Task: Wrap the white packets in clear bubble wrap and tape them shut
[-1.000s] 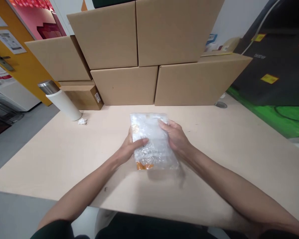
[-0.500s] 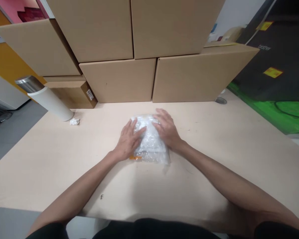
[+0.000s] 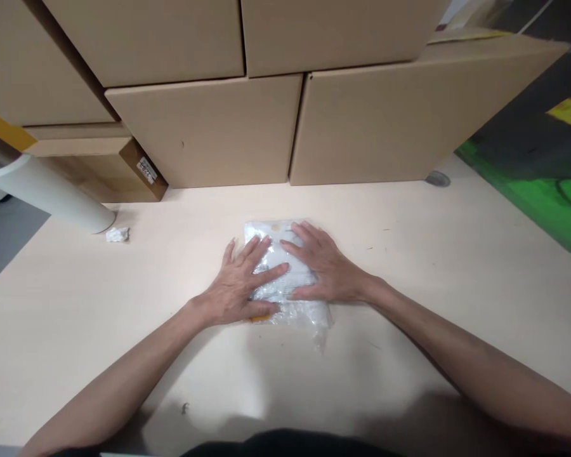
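Observation:
A white packet in clear, crinkled plastic wrap [image 3: 292,270] lies flat on the pale table [image 3: 171,355]. My left hand [image 3: 240,282] rests on its left side with the fingers spread. On its right side lies my right hand [image 3: 326,263], fingers also spread and palm down. Loose plastic sticks out along the near edge, and an orange patch [image 3: 260,317] shows under my left thumb. What exactly is inside the wrap I cannot make out.
Stacked cardboard boxes [image 3: 209,136] form a wall behind the packet. A white cylinder-shaped flask [image 3: 57,197] stands at the left, beside a crumpled white scrap [image 3: 118,235] and a smaller brown box [image 3: 99,168]. A dark disc [image 3: 438,179] lies at the back right.
The view has moved closer and tipped down. My fingers have spread wider, lying flatter on the packet, and my right hand reaches further across it. The packet stays on the table.

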Demonstrator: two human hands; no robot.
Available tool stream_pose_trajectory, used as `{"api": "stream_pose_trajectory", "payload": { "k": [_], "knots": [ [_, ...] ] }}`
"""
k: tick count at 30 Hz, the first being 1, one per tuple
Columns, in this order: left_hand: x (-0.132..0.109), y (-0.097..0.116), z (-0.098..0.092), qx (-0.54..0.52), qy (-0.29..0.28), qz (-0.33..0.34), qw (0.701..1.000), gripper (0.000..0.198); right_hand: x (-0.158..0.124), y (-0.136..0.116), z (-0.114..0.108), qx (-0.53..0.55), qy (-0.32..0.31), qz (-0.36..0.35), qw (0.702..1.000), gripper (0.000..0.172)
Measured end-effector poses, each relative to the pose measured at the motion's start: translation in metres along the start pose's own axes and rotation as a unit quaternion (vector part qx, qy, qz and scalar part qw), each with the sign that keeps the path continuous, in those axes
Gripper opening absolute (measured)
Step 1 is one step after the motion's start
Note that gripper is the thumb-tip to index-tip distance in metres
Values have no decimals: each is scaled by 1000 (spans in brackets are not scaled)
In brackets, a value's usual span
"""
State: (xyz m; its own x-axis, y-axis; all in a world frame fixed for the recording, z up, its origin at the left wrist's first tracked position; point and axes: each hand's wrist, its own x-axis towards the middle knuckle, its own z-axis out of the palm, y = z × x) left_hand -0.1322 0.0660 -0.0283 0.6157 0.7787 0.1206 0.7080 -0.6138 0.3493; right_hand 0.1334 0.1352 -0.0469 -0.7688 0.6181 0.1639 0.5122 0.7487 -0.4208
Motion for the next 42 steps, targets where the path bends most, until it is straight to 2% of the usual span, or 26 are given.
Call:
{"api": "stream_pose_trajectory", "payload": {
  "k": [3,6,9,12,18,23,29,36,42],
  "knots": [
    [0,-2,2,-1,1,2,1000,75,0,-1,0,3,-2,3,1000,96],
    [-2,-2,0,-37,2,0,999,86,-1,-4,-3,1,-27,16,1000,96],
    [-5,-4,-5,-72,-22,-19,997,87,-7,-5,-6,3,-50,22,999,106],
    [-7,-9,-6,-54,-30,-17,998,94,-14,-2,-5,5,-57,17,998,114],
    [-3,-18,1,-21,-17,-19,999,114,-15,4,1,8,-59,24,998,113],
    [0,-19,-8,-53,-50,-40,997,117,-11,3,-6,16,-97,52,994,114],
    [-1,-23,-19,-91,-97,-26,991,114,-13,0,-20,23,-154,49,987,120],
    [-2,-29,-7,-55,-66,-21,996,117,-15,-10,-22,28,-141,90,985,116],
    [-3,-33,-3,-51,-54,-28,997,125,-29,-11,-25,43,-157,103,981,122]
  ]
}}
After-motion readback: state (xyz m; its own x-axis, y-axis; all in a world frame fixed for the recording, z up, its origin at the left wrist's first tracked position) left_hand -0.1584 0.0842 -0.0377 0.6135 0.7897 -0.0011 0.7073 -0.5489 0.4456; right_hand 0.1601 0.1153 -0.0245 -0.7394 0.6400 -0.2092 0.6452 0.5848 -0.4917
